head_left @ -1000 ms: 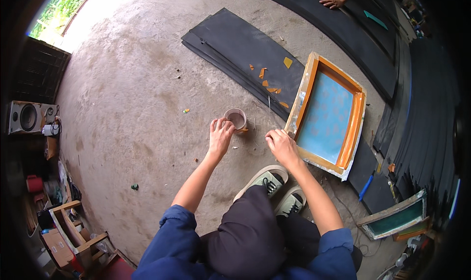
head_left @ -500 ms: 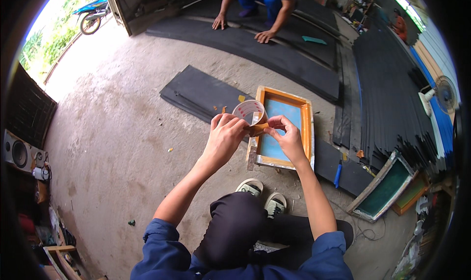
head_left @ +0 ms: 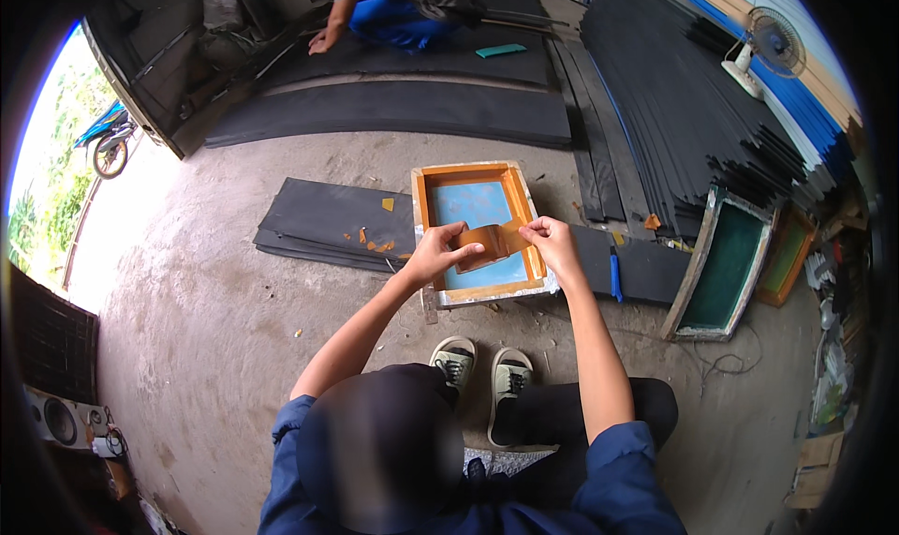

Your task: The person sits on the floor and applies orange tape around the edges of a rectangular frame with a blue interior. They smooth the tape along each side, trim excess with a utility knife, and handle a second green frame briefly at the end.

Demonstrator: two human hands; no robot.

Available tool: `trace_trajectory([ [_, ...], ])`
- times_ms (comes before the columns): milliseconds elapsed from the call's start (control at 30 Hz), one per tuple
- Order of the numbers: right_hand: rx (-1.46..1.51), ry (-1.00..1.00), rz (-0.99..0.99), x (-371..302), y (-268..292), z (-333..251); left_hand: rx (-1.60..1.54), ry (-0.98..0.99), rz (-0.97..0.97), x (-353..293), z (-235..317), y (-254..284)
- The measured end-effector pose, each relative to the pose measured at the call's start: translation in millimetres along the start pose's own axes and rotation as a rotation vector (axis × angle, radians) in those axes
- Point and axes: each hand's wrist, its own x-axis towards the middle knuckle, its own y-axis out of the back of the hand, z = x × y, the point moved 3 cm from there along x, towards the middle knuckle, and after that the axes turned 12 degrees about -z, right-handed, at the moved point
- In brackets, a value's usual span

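My left hand [head_left: 436,255] is closed round a roll of brown packing tape [head_left: 474,250]. A short strip of tape [head_left: 510,239] stretches from the roll to my right hand [head_left: 554,245], whose thumb and fingers pinch its free end. Both hands hover over a wooden-framed screen [head_left: 420,181] with a blue mesh [head_left: 501,271]. Orange-brown tape lines the inner sides of the frame. The roll hides part of the mesh.
Black sheets [head_left: 318,212] with orange scraps lie beyond and left of the screen. A blue cutter [head_left: 615,274] and a green-meshed screen [head_left: 726,268] are at right. Farther back, another person's hand [head_left: 321,43] rests on black panels [head_left: 393,113]. A fan [head_left: 775,43] stands at upper right.
My right hand has drawn the tape end away from the roll, and the roll has tilted. The view has shifted, and the person at the back has changed posture.
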Motion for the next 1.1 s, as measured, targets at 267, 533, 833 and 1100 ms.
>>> trace_trajectory([
  [267,0.068,-0.172,0.174,-12.3,24.3,83.0,0.221,0.333,-0.040,-25.4,-77.8,21.5],
  [533,0.112,-0.412,0.195,-49.9,20.8,190.7,0.246,0.615,-0.022,-92.3,-115.3,79.8],
  [833,-0.206,-0.524,0.191,-39.5,-3.2,220.7,0.336,0.657,-0.061,-103.4,-121.9,68.6],
  [1100,-0.323,-0.537,0.258,-33.6,-6.5,199.7,0.392,0.647,-0.077,-91.5,-116.6,70.6],
])
